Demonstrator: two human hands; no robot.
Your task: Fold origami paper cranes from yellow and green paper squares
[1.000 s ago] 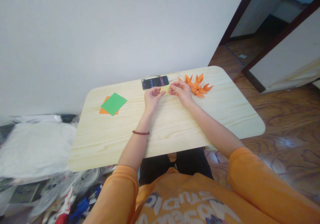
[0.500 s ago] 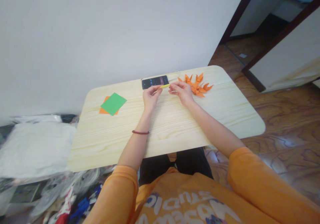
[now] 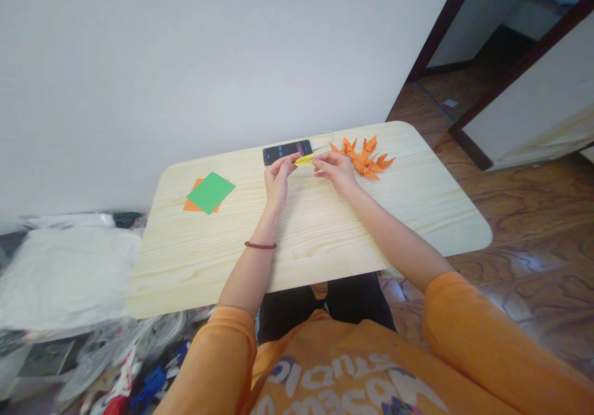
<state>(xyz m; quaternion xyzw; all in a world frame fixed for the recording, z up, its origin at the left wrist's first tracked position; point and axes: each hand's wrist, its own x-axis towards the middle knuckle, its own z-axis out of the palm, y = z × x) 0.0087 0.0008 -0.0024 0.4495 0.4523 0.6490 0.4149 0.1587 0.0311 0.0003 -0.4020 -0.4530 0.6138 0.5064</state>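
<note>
A small piece of folded yellow paper [image 3: 304, 159] is held up above the table, between my two hands. My left hand [image 3: 279, 177] pinches its left end between thumb and fingers. At the right end, the fingertips of my right hand [image 3: 336, 171] are closed on the paper's tip. Just behind the paper lies a black phone [image 3: 283, 151] with a lit screen, partly covered by my left fingers. Several folded orange paper figures [image 3: 369, 158] lie in a cluster right beside my right hand.
Green square paper [image 3: 211, 193] lies over orange paper [image 3: 190, 206] on the left of the pale wooden table [image 3: 325, 242]. A white wall [image 3: 208, 62] runs along the back edge. White cable shows near the phone. Bags and clutter [image 3: 93, 353] fill the floor at left.
The yellow paper has turned from a thin edge-on strip to show a broader face. My hands have shifted only slightly around it.
</note>
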